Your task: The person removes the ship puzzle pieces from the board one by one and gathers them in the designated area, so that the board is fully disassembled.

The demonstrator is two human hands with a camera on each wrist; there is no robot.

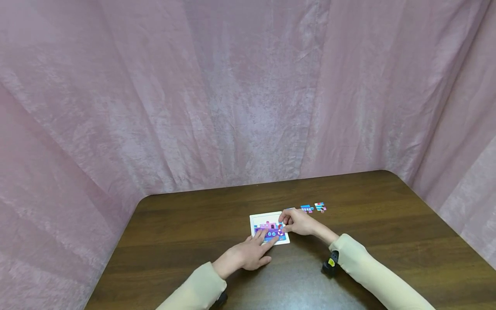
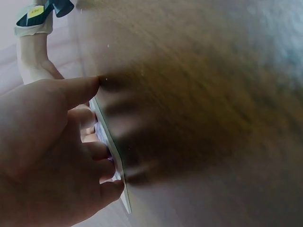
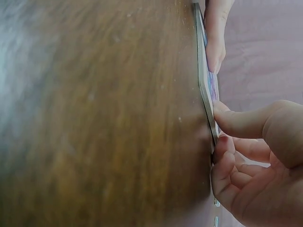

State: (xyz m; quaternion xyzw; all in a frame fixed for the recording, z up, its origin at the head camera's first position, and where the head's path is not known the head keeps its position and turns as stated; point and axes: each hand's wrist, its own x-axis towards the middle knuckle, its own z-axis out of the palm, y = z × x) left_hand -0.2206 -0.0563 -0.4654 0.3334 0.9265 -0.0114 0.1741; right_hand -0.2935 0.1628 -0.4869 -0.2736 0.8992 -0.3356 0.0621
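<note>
A small jigsaw puzzle board with a white border lies on the brown table, showing a purple and pink ship picture in its lower part. My left hand rests on its lower left with fingers reaching straight over the picture; in the left wrist view the thumb touches the tabletop beside the board's edge. At the board's right side my right hand pinches a puzzle piece with red and blue on it, between thumb and curled fingers. Those fingers partly hide the piece. In the right wrist view the thumb lies along the board's edge.
Beyond the right hand, a blue and white puzzle piece and another piece with red on it lie loose on the table. A further bit of white shows just behind the right hand. Pink curtains hang behind the table.
</note>
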